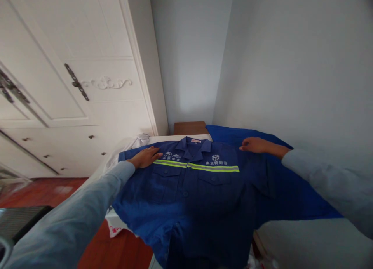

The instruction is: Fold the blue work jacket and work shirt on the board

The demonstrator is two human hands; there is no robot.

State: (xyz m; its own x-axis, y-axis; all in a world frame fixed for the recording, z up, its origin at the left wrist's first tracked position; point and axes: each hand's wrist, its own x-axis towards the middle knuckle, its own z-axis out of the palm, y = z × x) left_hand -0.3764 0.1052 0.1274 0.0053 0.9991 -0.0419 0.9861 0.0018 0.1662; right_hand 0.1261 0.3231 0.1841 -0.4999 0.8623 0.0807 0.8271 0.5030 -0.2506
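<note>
A dark navy short-sleeved shirt (192, 195) lay front side up on a white surface (163, 138), collar (194, 148) at the far end and lower part toward the near edge, where the cloth was creased and partly in shadow. A yellow-green and grey reflective stripe (214, 168) crossed the chest above two flap pockets; white lettering and emblems stood just beyond the stripe on both sides. The left hand (144, 157) rested palm down on the left shoulder area of the shirt, its fingers (153, 150) extended and released, touching the fabric beside the left lettering. The right hand (256, 145) was at the right shoulder, its fingers (247, 143) curled with the tips close to the thumb; could not tell whether they grasped the fabric edge or only touched it. Both forearms wore pale blue-grey sleeves. A brighter blue cloth (291, 199) extended to the right of the shirt, partly beneath it, along the grey wall (305, 67). A brown wooden piece (189, 128) stood beyond the collar, in the far corner. To the left were a white wardrobe (116, 110) with dark metal handles and a reddish wooden floor (122, 249).
</note>
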